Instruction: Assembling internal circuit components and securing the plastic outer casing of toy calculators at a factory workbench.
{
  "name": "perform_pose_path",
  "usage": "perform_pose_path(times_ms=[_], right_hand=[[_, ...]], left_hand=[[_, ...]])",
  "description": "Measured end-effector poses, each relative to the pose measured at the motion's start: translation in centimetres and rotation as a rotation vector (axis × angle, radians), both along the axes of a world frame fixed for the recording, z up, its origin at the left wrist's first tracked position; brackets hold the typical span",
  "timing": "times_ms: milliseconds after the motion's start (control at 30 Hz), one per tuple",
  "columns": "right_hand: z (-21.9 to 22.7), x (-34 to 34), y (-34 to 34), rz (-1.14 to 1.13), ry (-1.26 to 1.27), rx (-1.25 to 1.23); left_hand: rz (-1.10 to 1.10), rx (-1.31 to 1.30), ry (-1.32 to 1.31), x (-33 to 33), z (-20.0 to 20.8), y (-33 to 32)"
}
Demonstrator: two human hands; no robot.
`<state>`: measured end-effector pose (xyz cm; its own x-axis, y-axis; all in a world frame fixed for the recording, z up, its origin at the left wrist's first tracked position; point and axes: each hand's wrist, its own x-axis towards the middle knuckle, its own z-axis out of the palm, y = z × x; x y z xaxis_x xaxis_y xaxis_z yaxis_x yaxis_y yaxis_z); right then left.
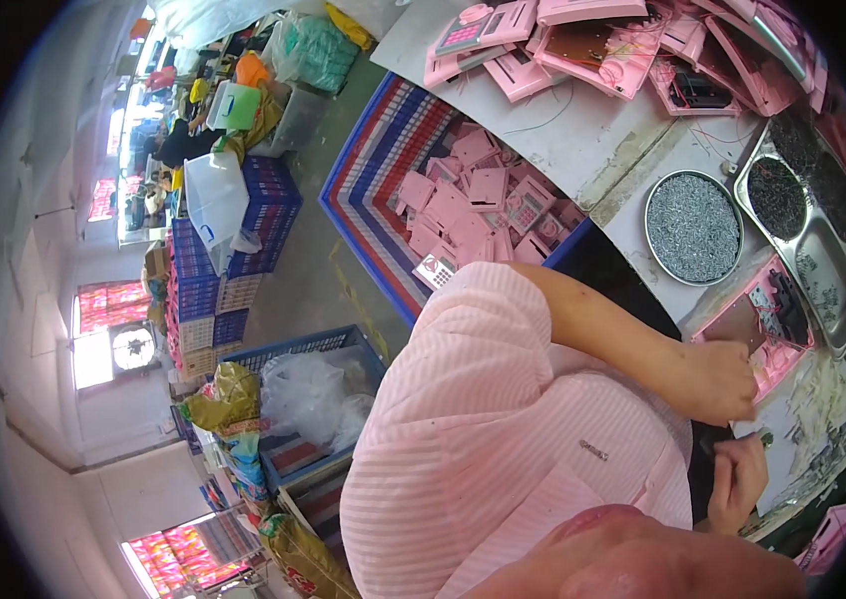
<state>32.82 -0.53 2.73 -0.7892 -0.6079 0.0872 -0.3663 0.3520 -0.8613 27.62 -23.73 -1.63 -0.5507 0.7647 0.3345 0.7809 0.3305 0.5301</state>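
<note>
Pale grey tabletop (548,135) curving down the right side, with a large mesh crate (383,150) beside it, half full of pink parts (463,210). On the far end of the tabletop, a heaped pile of pink cases (602,55) with loose wires trailing. Nearer, a divided metal tray (827,290), partly filled with small dark pieces (777,197), and a scatter of pale strips (822,419). Left of the tray, a round dish (646,228) full of silvery hardware (694,230). Between the dish and the strips, lying open on the tabletop just beside the tray, a single pink case (777,357). Probably light and stiff, thin plastic, perhaps a little slippery; likely fragile around the inner wiring (767,311). Best taken by the outer walls, clear of the wires. At the near edge of the case, left grip (717,384) curled into a loose fist; cannot tell whether around anything. Just below, right grip (737,479) with fingers bent and close together, contents also impossible to tell. Beside those fingers, a tiny greenish bit (766,436), too small to identify.
</note>
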Motion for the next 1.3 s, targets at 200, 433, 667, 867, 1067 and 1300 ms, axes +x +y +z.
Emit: perform_pose_path(times_ms=[200,433,667,867,1067,1300], right_hand=[[-3.1,-1.0,0.3,-0.399,-0.115,-0.161],[-3.4,-3.1,-2.4,-0.134,0.297,0.254],[-1.7,-2.8,-4.7,-0.264,0.326,0.410],[-3.0,-2.4,-8.7,-0.361,0.409,0.383],[-3.8,-1.9,-6.5,-0.404,0.434,0.380],[-2.8,-2.4,-5.1,-0.229,0.392,0.450]], left_hand=[[-0.235,0.028,-0.032,-0.8,-1.8,-1.0],[0.031,0.233,-0.006,-0.6,-1.2,-4.8],[0.458,0.279,-0.469,0.1,-1.8,-6.2],[0.463,0.280,-0.510,0.6,-2.9,-7.0],[0.389,0.303,-0.434,0.1,-2.6,-6.9],[0.403,0.342,-0.571,0.3,-3.3,-7.6]])
